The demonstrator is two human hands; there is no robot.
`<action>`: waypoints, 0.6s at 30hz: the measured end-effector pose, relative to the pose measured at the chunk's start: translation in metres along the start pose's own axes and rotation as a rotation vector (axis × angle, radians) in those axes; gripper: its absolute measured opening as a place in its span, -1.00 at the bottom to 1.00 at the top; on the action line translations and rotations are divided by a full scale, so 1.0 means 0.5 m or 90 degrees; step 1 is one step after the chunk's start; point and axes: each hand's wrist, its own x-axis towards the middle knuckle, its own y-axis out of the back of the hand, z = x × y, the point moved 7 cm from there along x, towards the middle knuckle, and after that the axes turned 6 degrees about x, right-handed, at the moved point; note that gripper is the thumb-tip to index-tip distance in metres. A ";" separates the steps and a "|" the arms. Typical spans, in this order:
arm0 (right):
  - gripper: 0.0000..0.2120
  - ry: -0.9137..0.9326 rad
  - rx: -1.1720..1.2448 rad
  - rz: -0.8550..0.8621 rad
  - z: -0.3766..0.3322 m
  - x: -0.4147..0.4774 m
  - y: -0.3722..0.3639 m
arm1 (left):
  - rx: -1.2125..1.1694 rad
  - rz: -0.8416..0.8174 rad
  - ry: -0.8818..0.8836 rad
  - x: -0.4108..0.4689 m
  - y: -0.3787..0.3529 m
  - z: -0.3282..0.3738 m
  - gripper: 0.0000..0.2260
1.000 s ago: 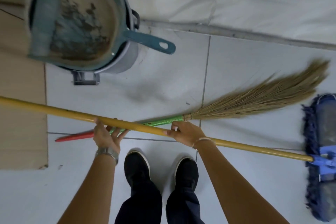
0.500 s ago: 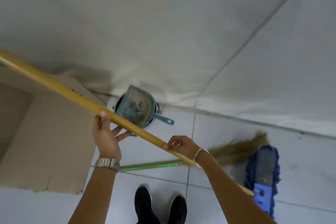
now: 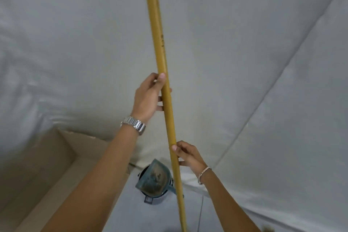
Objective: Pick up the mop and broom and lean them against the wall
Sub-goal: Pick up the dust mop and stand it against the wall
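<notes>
The left hand (image 3: 148, 98) is wrapped loosely around the mop handle (image 3: 160, 47), and the right hand (image 3: 188, 154) pinches it lower down. With the pole nearly upright before the wall (image 3: 244, 52), tip its top gently to the far side and keep both grips until it rests; the mop head is unseen.

Left hand (image 3: 148, 98): raised high, fingers curled around the pole.
Right hand (image 3: 188, 154): lower, fingers pinched the same pole.
</notes>
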 end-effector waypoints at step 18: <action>-0.86 0.114 0.035 -0.088 -0.152 0.111 -0.431 | 0.112 -0.039 -0.084 -0.012 0.376 0.130 -0.67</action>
